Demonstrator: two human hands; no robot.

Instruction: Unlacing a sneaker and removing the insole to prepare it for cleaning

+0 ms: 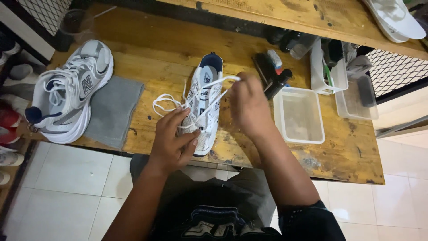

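Head view, single camera, looking down on a worn wooden workbench (178, 49) with a white tiled floor below its near edge.

Work item: a white and grey mesh sneaker with a navy collar (206, 105) stands upright near the middle of the bench, toe toward the near edge, heel toward the far edge. A white flat shoelace (167, 99) is partly threaded through its eyelets; loose loops trail on the bench to the left of the shoe.

Left hand (174, 138): closed around the toe and forefoot of the sneaker, bracing it against the bench.

Right hand (248, 105): fingers pinched shut on a run of the shoelace, holding it raised and taut above the tongue.

Step in hand, as judged: lacing, with the upper eyelets apparently not yet filled. The next move appears to call for a steady hold on the forefoot while the lace tip is aligned with the next free eyelet; the tip itself is hidden by the right hand.

Surroundings:
- Matching white and grey sneaker (69, 91), at the left edge, partly on a grey folded cloth (113, 111).
- Clear rectangular plastic tub (299, 115), just right of the right hand.
- Black brushes and bottles (274, 73), behind the tub toward the far edge.
- Smaller clear container (356, 98), at the right edge.
- White shoe insole (394, 18), on an upper shelf at the far right corner
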